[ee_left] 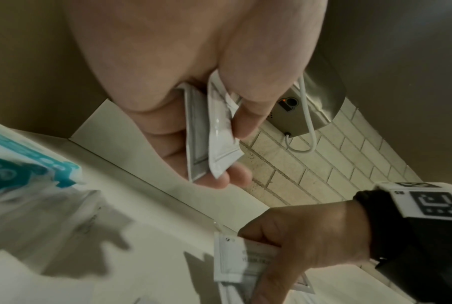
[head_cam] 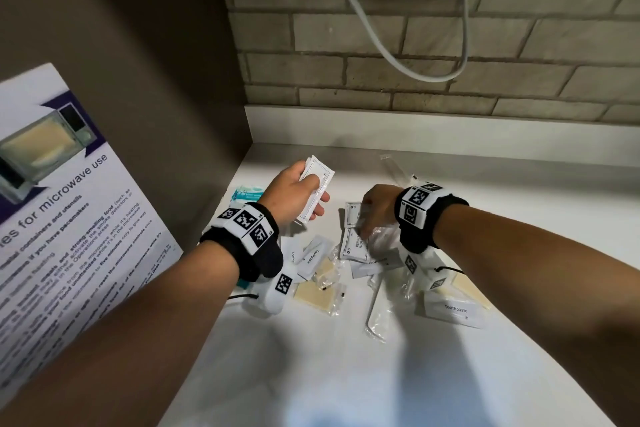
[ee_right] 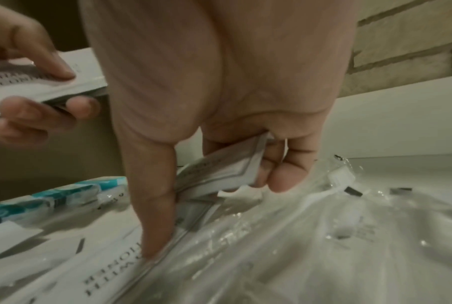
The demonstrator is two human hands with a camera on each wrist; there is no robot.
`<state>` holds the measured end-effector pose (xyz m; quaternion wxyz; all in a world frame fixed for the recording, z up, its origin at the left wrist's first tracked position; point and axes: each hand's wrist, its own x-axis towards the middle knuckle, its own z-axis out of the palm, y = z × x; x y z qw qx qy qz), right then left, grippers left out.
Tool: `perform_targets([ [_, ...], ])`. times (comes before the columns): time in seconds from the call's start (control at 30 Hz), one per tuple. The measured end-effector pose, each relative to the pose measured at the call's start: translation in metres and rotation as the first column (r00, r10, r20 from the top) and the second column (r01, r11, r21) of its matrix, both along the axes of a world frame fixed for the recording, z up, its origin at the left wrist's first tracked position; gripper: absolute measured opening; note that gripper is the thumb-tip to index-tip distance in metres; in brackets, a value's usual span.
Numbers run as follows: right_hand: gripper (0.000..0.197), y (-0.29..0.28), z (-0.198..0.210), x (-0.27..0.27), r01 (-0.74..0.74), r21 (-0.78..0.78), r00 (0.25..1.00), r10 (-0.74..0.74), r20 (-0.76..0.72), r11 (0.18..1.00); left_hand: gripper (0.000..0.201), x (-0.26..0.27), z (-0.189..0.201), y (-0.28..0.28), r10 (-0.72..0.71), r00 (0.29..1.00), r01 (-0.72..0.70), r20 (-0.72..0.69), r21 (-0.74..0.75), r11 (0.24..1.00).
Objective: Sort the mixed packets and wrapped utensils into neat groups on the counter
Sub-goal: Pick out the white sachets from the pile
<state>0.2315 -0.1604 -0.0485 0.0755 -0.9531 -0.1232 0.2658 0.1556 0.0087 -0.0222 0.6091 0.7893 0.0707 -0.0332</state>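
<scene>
Head view shows a white counter (head_cam: 311,374) with a loose heap of packets near its back left corner. Nearest the front edge of the heap lie a white sachet printed "Toothpaste" (head_cam: 454,311), a long utensil in clear wrap (head_cam: 375,308), and flat tan pads in clear sleeves (head_cam: 317,295). Just behind them sit more small toothpaste sachets (head_cam: 313,255) and crinkled clear wrappers, overlapping one another.

Over the middle of the heap the right hand (head_cam: 377,208) reaches down, palm toward the counter. Its curled fingers (ee_right: 284,174) pinch a white bordered sachet (ee_right: 219,174), while the thumb (ee_right: 154,205) presses on a second printed sachet (head_cam: 355,246) lying flat on the pile. A band with black-and-white square markers wraps the wrist.

Farther back and toward the left edge, the left hand (head_cam: 294,194) is raised above the counter. It grips a small stack of white bordered sachets (head_cam: 317,180), thumb (ee_left: 248,115) on top and fingers beneath; in the left wrist view the stack stands on edge between them. Under that hand, close to the left wall, lies a teal and white pack (head_cam: 247,193). One more clear-wrapped utensil (head_cam: 394,168) rests near the back edge, apart from the heap.
</scene>
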Motion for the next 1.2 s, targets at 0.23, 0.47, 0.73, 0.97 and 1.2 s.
perform_targets([
  [0.23,0.046,-0.017,0.024,0.006,0.077,0.315,0.995,-0.094,0.036,0.946,0.027,0.001,-0.014,-0.002,0.058,0.997,-0.058,-0.047,0.004,0.998],
  [0.47,0.043,-0.014,0.067,0.013,0.059,0.819,0.904,-0.379,0.199,0.57,0.029,0.01,-0.016,-0.018,0.155,0.987,-0.157,-0.045,-0.052,0.986],
  [0.73,0.043,0.007,0.052,-0.015,0.078,0.876,0.919,-0.376,0.122,0.476,0.019,0.01,0.015,-0.037,0.294,0.941,-0.229,0.168,-0.321,0.919],
  [0.97,0.049,0.015,0.043,-0.034,0.13,0.879,0.927,-0.371,0.056,0.458,0.048,0.0,0.018,-0.035,0.206,0.973,-0.131,0.104,-0.482,0.866],
  [1.2,0.04,0.01,0.057,-0.054,0.003,0.804,0.963,-0.217,0.158,0.595,0.027,0.0,0.013,-0.031,0.285,0.945,-0.239,0.159,-0.258,0.936],
])
